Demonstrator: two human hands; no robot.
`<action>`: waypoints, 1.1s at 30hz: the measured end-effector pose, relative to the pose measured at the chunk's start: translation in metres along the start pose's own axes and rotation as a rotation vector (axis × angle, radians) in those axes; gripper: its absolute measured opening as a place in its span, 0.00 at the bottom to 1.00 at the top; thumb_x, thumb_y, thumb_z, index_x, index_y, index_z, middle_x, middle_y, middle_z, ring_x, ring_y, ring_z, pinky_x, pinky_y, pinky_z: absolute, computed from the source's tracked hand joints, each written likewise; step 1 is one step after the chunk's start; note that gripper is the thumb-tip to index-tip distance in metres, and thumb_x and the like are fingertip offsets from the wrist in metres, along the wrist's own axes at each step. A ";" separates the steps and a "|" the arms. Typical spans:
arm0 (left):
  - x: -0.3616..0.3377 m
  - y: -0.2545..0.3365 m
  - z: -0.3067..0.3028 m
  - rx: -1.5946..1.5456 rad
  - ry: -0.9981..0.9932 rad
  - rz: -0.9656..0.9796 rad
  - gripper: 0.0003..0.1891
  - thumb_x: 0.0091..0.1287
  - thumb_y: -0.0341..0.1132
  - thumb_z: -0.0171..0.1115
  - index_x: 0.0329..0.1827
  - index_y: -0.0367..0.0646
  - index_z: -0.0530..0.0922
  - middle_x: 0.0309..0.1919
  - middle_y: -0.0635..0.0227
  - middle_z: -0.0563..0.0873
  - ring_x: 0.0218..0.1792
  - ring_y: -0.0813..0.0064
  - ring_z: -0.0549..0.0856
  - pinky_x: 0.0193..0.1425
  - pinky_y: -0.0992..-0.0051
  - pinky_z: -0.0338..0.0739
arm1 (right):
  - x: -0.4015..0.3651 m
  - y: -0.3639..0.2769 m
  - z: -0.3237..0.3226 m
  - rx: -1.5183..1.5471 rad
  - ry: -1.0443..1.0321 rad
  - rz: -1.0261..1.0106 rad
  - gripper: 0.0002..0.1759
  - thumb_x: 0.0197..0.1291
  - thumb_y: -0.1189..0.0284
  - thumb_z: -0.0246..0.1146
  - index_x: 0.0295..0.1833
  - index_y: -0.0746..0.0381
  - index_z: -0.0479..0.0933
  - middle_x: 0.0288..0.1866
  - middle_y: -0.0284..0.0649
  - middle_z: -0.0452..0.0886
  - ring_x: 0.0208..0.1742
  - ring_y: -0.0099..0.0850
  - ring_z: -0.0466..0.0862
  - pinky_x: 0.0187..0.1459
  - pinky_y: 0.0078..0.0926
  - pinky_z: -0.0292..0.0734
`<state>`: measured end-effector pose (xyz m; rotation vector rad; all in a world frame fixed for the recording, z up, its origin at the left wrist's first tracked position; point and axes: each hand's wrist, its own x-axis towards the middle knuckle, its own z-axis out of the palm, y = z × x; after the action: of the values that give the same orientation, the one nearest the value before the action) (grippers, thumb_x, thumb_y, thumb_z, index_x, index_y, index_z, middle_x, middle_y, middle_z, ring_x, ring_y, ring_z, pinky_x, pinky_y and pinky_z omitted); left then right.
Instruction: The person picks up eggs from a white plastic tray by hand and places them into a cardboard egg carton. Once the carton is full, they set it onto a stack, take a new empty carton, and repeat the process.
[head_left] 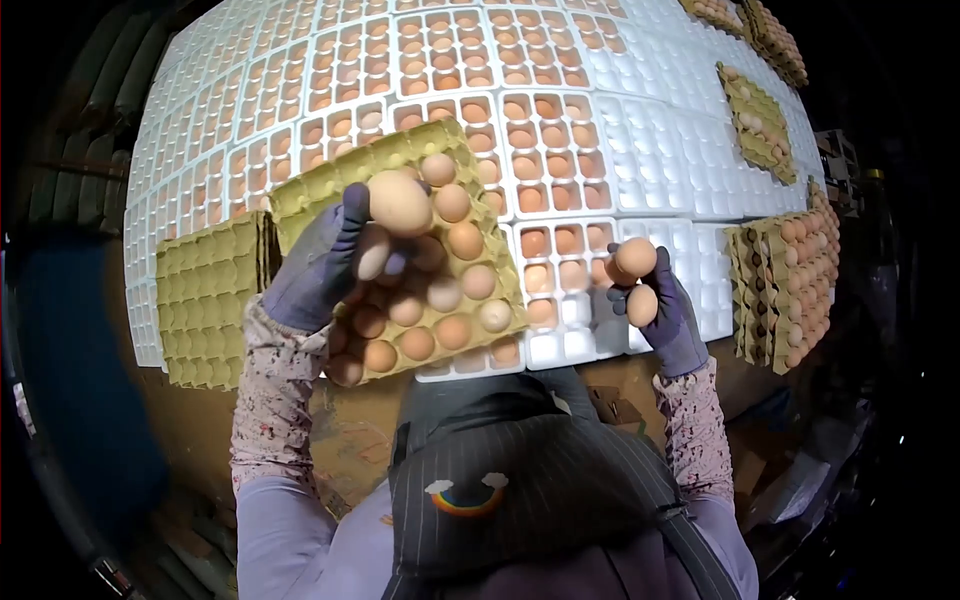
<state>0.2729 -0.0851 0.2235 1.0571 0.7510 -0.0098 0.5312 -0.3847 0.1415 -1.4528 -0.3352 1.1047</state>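
Note:
My left hand (322,250), in a grey-purple glove, is closed around eggs; a large one (400,203) shows at the fingertips and a paler one (372,252) lower down. It is raised over a yellow-green egg tray (345,165) that holds several eggs in its right and lower cups. My right hand (672,318), also gloved, grips a brown egg (636,257) and another egg (642,305), with part of a further egg behind them. Below that hand lies a white foam tray (560,348), with eggs in its upper cells and bare cells at the bottom.
White foam trays filled with eggs (440,55) cover the table's left and middle; unfilled ones (650,145) lie to the right. Egg-filled trays (790,285) are stacked at the right edge. Yellow-green trays (205,300) stand at left. Another egg tray (757,125) lies farther back.

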 end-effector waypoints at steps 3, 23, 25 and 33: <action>-0.019 -0.021 0.040 0.266 -0.108 0.108 0.31 0.67 0.52 0.65 0.68 0.44 0.77 0.62 0.61 0.78 0.58 0.70 0.81 0.62 0.70 0.77 | -0.012 -0.001 -0.026 -0.343 0.165 -0.015 0.24 0.73 0.57 0.59 0.59 0.68 0.80 0.55 0.38 0.81 0.36 0.22 0.82 0.39 0.20 0.79; 0.040 -0.244 0.216 1.044 0.622 0.199 0.28 0.66 0.39 0.69 0.69 0.48 0.73 0.63 0.59 0.78 0.56 0.58 0.83 0.53 0.64 0.82 | -0.026 0.087 -0.086 -1.191 -0.463 -0.786 0.14 0.48 0.68 0.69 0.43 0.58 0.82 0.57 0.40 0.81 0.55 0.42 0.83 0.46 0.39 0.83; 0.040 -0.241 0.225 0.931 0.625 0.273 0.28 0.67 0.34 0.69 0.71 0.47 0.72 0.64 0.57 0.77 0.59 0.59 0.82 0.56 0.66 0.81 | -0.028 0.081 -0.089 -1.086 -0.329 -0.794 0.17 0.51 0.70 0.69 0.49 0.60 0.81 0.54 0.41 0.81 0.53 0.42 0.82 0.47 0.39 0.82; 0.106 -0.270 0.247 1.145 0.663 0.649 0.29 0.67 0.33 0.63 0.72 0.38 0.68 0.69 0.49 0.72 0.72 0.44 0.68 0.78 0.49 0.57 | -0.016 0.123 -0.117 -1.125 -0.262 -0.758 0.29 0.59 0.76 0.63 0.69 0.59 0.73 0.56 0.44 0.76 0.60 0.45 0.73 0.66 0.47 0.65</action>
<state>0.3951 -0.3833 0.0195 2.4384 0.9688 0.5473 0.5654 -0.4977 0.0187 -1.8335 -1.7375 0.4235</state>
